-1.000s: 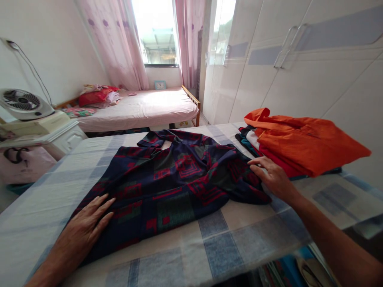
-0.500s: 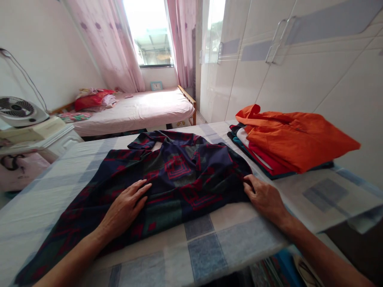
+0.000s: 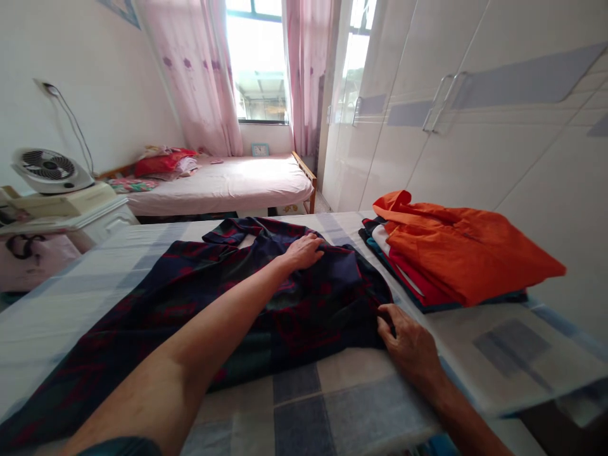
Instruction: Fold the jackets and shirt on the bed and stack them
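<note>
Dark patterned garment (image 3: 213, 272), centre to lower left of frame. Appears light, limp, easily creased; best held by edges or seams. Left hand (image 3: 305, 252), at centre, bent over it, grip unclear; right hand (image 3: 412, 339), centre right, half-curled at its edge, pinch uncertain.

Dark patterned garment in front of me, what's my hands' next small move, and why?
I'd probably sweep your left hand lightly across the garment toward your right hand: the left lies on its far part, the right is at its right end, and the cloth between looks rumpled.
</note>
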Demonstrator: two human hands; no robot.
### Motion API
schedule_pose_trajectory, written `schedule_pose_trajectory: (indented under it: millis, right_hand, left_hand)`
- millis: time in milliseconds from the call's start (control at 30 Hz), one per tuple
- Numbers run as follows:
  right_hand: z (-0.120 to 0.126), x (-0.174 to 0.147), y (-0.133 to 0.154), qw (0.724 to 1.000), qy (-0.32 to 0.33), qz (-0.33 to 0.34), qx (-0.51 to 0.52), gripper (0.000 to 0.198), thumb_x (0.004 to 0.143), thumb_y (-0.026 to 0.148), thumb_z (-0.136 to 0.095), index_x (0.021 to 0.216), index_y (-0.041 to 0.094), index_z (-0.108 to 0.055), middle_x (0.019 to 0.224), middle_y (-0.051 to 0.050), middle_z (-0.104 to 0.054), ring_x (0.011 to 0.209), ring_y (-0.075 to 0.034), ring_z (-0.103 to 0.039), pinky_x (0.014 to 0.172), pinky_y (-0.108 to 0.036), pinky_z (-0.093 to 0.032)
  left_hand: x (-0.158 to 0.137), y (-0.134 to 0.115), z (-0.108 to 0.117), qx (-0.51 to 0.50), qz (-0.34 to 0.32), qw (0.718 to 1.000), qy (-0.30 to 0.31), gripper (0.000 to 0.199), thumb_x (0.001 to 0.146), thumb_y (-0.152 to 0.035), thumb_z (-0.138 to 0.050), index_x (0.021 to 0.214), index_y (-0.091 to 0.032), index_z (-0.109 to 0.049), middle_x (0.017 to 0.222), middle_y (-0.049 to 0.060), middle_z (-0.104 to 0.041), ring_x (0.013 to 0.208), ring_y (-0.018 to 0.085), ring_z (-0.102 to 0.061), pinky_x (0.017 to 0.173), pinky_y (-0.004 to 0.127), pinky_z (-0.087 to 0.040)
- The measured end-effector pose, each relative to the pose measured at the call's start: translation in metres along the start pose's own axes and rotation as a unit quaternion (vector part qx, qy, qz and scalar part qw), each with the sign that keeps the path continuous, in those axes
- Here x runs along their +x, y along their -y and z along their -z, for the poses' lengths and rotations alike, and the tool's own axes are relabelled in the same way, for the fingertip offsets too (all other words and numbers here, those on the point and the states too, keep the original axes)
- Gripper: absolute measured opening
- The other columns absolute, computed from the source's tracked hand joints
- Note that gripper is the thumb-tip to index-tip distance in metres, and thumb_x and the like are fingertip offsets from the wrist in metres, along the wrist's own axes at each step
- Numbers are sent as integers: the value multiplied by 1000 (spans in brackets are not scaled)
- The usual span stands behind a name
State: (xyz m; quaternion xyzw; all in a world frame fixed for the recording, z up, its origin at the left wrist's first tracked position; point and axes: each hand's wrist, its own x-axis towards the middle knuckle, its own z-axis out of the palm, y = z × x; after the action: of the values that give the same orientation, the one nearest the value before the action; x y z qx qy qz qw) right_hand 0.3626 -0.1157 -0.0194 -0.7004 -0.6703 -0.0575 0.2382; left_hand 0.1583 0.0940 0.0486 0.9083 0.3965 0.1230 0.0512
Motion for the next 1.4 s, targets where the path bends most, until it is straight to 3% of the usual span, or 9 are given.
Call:
schedule_pose_trajectory:
  millis: [200,367,500,600,800,933,1100,1233,1400]
  right_hand:
    - [-4,0,-3,1000,-15,3,20,16,89,26,-42,94,22,-57,88,-3,-70,72,-19,-68,60,-30,-46]
    - [-1,1,0,1000,-1,-12,18,16,89,25,-44,95,22,-58,89,-2,-70,74,-19,-68,61,-29,-45]
    - [1,0,1,999,10,-23,20,16,89,26,-44,96,22,-58,90,-1,-70,75,-19,-67,62,-29,-45]
    - [0,1,0,999,16,-31,12,17,89,28,-45,97,23,-58,93,-1,-70,76,-19,-67,62,-30,-45]
    - [-1,2,-1,999,17,-30,-13,18,88,31,-44,95,24,-59,89,0,-70,73,-21,-67,60,-31,-43]
    - [-2,2,-2,999,7,-26,-28,20,88,32,-43,95,23,-59,89,-1,-70,74,-22,-67,60,-32,-44]
    - [-3,3,-4,999,6,-21,-34,23,88,34,-41,96,23,-60,87,-3,-71,74,-23,-67,62,-32,-45]
    - [-2,3,-5,999,10,-17,-30,24,88,34,-41,95,22,-60,87,-3,-71,75,-23,-67,62,-32,-46]
    - [-1,3,-5,1000,6,-10,-27,24,88,35,-41,96,22,-60,88,-4,-71,76,-22,-67,63,-32,-46]
  left_hand:
    - [26,1,-17,14,23,1000,1,32,88,-34,-55,115,-17,-57,117,9,-59,99,20,-60,84,42,-51]
    - [0,-1,36,13,5,995,-100,16,86,-20,-52,97,-16,-63,103,8,-60,103,21,-55,91,37,-46]
    - [-76,14,87,20,-40,966,-253,13,87,-22,-50,94,-19,-60,97,5,-59,99,19,-54,90,35,-46]
    - [-157,38,92,80,-42,953,-289,12,87,-19,-48,93,-20,-59,100,5,-60,100,18,-55,90,36,-46]
    - [-271,78,51,84,-1,995,-60,28,83,-14,-43,102,-22,-62,129,7,-56,112,21,-58,94,32,-48]
    - [-263,72,53,103,25,989,-105,49,83,-9,-40,130,-22,-49,142,9,-45,126,23,-47,103,38,-42]
    - [-212,54,52,111,-95,989,-10,75,74,5,-39,140,-30,-38,154,4,-28,142,23,-23,111,43,-30]
    - [-184,52,37,89,-167,979,72,54,75,1,-47,121,-26,-57,145,2,-44,141,23,-26,112,42,-29]
    - [-186,59,53,181,-177,967,33,18,79,-14,-56,93,-18,-66,131,10,-57,132,25,-40,114,43,-25]
